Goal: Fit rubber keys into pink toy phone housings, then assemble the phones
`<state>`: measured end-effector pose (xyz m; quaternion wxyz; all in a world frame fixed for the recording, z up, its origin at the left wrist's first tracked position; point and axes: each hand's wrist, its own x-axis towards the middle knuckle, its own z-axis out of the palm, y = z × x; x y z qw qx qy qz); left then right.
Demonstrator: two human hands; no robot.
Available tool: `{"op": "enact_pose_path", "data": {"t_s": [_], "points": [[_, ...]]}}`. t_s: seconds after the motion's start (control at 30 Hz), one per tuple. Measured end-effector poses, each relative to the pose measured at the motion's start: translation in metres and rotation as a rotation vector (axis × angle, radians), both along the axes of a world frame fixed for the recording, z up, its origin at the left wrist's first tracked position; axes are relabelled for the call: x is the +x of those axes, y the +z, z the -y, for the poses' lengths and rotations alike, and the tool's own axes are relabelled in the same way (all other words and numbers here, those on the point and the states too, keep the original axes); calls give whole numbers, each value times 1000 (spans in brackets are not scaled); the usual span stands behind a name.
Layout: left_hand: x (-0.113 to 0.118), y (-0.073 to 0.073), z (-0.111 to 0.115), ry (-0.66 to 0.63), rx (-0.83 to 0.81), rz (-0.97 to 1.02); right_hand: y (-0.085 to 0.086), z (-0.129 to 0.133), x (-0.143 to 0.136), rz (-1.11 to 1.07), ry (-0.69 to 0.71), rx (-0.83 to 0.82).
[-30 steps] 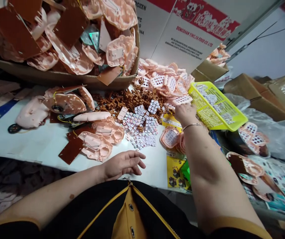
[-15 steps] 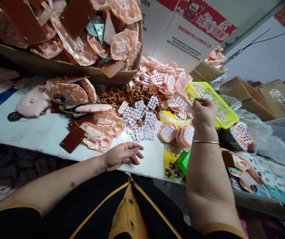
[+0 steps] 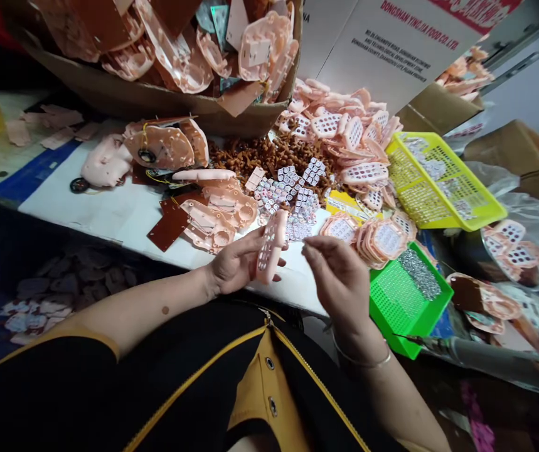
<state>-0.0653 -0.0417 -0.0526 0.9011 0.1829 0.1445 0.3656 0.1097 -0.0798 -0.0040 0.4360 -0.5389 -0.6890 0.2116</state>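
My left hand [image 3: 237, 262] grips a pink plastic cover with rows of holes [image 3: 272, 247], tilted on edge above the table's front. Just right of it, my right hand [image 3: 339, 276] is closed in a pinch, apart from the cover; whatever its fingertips hold is too small to make out. Beyond both hands lie grey-white button pads [image 3: 289, 194] in a loose pile. To the right stand stacks of pink covers with white pads set in them [image 3: 382, 242]. A green basket [image 3: 379, 298] with small silvery parts sits beside my right forearm.
Brown small parts [image 3: 264, 154] and more pink covers [image 3: 344, 125] are heaped at the back. A yellow basket [image 3: 443, 194] stands right. Pink shells [image 3: 208, 216] lie left, below a large carton [image 3: 231, 119] full of shells.
My right hand has come back from the heap of covers toward my left hand. The left hand, empty before, now holds a pink cover. The view has shifted, showing more of the green basket.
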Motion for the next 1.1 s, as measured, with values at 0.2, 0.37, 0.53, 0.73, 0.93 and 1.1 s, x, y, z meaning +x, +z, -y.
{"op": "enact_pose_path", "data": {"t_s": [0.2, 0.37, 0.53, 0.73, 0.93, 1.1], "points": [[-18, -18, 13, -134, -2, 117, -23, -69, -4, 485, 41, -65], [-28, -17, 14, -96, -12, 71, -37, -93, -29, 930, 145, 16], [-32, -12, 8, -57, 4, 13, -39, -87, -17, 962, 128, 88], [-18, -13, 1, -31, -63, -47, -25, -31, -2, 554, -15, 337], [4, -11, 0, 12, -106, -103, -24, 17, -14, 605, 167, 460], [11, -8, 2, 15, -118, -142, -33, 19, -16, 636, 229, 462]]}}
